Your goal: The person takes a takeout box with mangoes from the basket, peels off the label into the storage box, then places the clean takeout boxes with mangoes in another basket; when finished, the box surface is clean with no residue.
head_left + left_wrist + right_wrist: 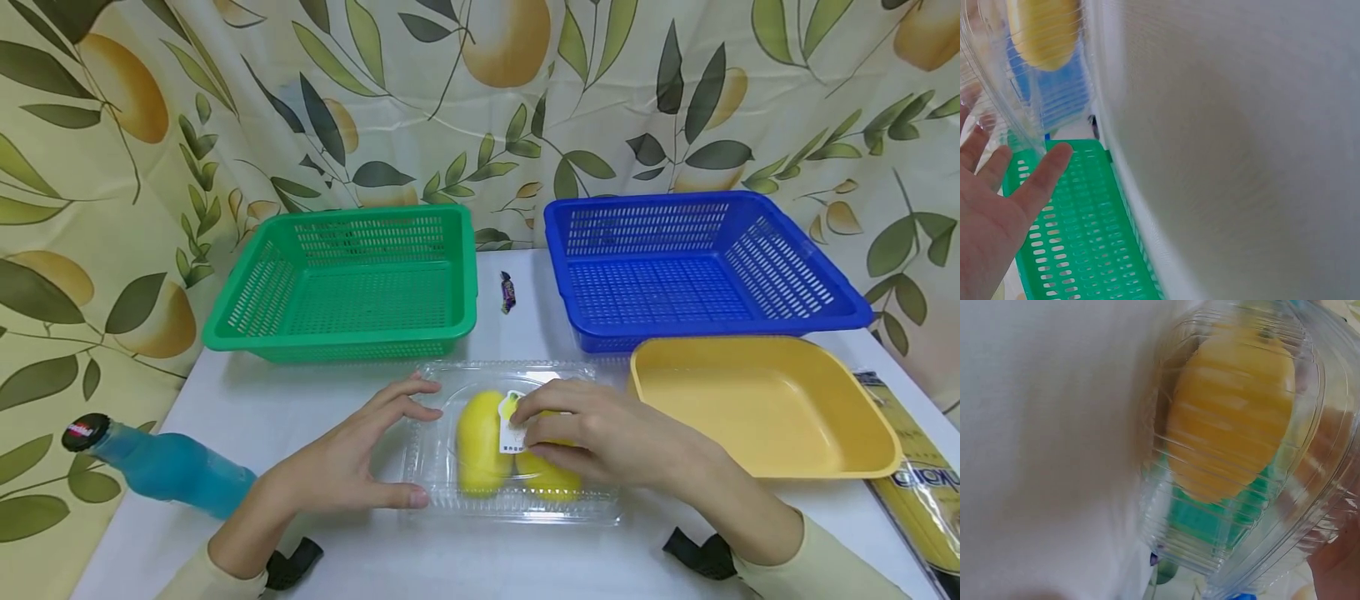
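Observation:
A clear plastic clamshell box (442,492) rests on the white table with two yellow fruits (480,446) inside; one fruit (1232,415) shows large through the ribbed wall in the right wrist view. My left hand (352,458) is spread at the left side of the box, thumb and fingertips by its edge. Over the lid, my right hand (600,429) has bent fingers and pinches a small white label (512,437) printed with a yellow fruit. That hand hides part of the right-hand fruit, and its thumb is mostly hidden.
Behind stand a green basket (339,343) and a blue basket (697,325), with a small purple wrapped candy (507,292) between them. At right are a yellow tub (750,400) and a yellow packet (918,492). A blue bottle (187,471) slants beside my left wrist.

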Motion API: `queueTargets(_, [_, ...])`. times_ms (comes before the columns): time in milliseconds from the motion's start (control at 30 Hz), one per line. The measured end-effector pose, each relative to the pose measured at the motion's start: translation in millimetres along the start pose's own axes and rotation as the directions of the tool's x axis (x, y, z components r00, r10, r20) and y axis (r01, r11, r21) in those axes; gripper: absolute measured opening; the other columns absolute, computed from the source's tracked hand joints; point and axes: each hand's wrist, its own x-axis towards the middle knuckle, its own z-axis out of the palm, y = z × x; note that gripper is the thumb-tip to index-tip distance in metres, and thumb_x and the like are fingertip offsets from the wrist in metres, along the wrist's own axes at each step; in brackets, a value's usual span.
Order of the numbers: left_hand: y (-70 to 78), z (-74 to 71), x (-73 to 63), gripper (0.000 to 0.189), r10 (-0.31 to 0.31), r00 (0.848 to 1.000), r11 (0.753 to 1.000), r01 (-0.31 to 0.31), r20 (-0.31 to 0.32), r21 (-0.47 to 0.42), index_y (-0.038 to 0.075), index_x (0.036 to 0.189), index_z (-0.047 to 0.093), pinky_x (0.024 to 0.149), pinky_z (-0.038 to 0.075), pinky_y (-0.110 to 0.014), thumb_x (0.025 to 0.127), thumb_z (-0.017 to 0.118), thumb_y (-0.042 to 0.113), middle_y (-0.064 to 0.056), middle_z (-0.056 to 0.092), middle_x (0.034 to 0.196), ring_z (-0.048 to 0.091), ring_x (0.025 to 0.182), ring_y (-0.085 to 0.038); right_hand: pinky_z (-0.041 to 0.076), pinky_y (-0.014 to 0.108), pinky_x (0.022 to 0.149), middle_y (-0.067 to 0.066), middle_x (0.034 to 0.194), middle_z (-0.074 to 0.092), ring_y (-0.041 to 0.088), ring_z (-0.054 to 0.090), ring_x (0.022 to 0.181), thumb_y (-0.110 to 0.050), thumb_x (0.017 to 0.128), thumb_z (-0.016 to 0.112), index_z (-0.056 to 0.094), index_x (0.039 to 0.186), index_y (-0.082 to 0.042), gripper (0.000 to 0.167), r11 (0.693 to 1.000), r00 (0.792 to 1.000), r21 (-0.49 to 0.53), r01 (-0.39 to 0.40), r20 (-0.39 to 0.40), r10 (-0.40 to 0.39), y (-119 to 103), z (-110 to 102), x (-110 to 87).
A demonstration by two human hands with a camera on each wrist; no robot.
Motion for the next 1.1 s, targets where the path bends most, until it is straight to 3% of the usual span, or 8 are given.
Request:
queueTargets(233, [-1.0,0.3,0.7,0.07,0.016,1.0,1.0,-0.016,-0.004,-0.006,0.024,0.138,0.055,0.119,0.028,-0.064,0.08,0.087,0.046,0.012,0.028,0.164,0.008,0.159,-0.017,0.057,0.036,0.097,-0.005,0.123,0.071,0.015,0.067,0.114,-0.013,0.098,0.07,0.071,0.102,-0.019,0.008,0.996,0.998,0.065,-0.057,-0.026,0.059,0.7,2.6,-0.8])
queueTargets(500, [-1.7,1.3,-0.1,0.07,0.008,1.0,0.999,-0.008,-0.001,-0.031,0.024,0.139,0.054,0.119,0.028,-0.065,0.081,0.088,0.043,0.016,0.027,0.163,0.009,0.159,-0.018,0.056,0.036,0.101,-0.008,0.127,0.068,0.014,0.065,0.119,-0.016,0.102,0.066,0.069,0.103,-0.022,0.007,0.98,0.986,0.115,-0.165,0.002,0.166,-0.6,3.9,-2.5])
queueTargets(733, [0.6,-0.6,-0.3,0.071,-0.013,1.0,1.0,0.013,0.001,-0.017,0.025,0.138,0.055,0.12,0.029,-0.061,0.078,0.09,0.041,0.018,0.028,0.162,0.009,0.159,-0.017,0.052,0.034,0.105,-0.011,0.127,0.065,0.014,0.061,0.124,-0.009,0.103,0.062,0.067,0.107,-0.024,0.016,0.898,0.933,0.284,-0.335,-0.032,0.358,1.2,6.2,-4.8])
queueTargets(933, [0.6,-0.9,-0.4,0.071,-0.002,1.0,1.0,0.002,0.003,-0.019,0.024,0.138,0.055,0.12,0.028,-0.063,0.079,0.09,0.042,0.013,0.029,0.163,0.009,0.159,-0.018,0.05,0.03,0.106,-0.008,0.124,0.066,0.014,0.061,0.122,-0.003,0.101,0.063,0.066,0.106,-0.024,0.022,0.893,0.929,0.327,-0.31,-0.094,0.357,2.8,8.1,-5.1])
queueTargets(1100, [-0.4,-0.5,0.2,0.07,0.004,1.0,1.0,-0.003,0.004,-0.023,0.026,0.138,0.055,0.12,0.029,-0.063,0.08,0.089,0.043,0.017,0.028,0.162,0.009,0.159,-0.017,0.049,0.029,0.107,-0.006,0.124,0.066,0.017,0.061,0.122,-0.002,0.101,0.062,0.065,0.106,-0.024,0.023,0.876,0.915,0.36,-0.321,-0.122,0.385,1.5,9.1,-5.9])
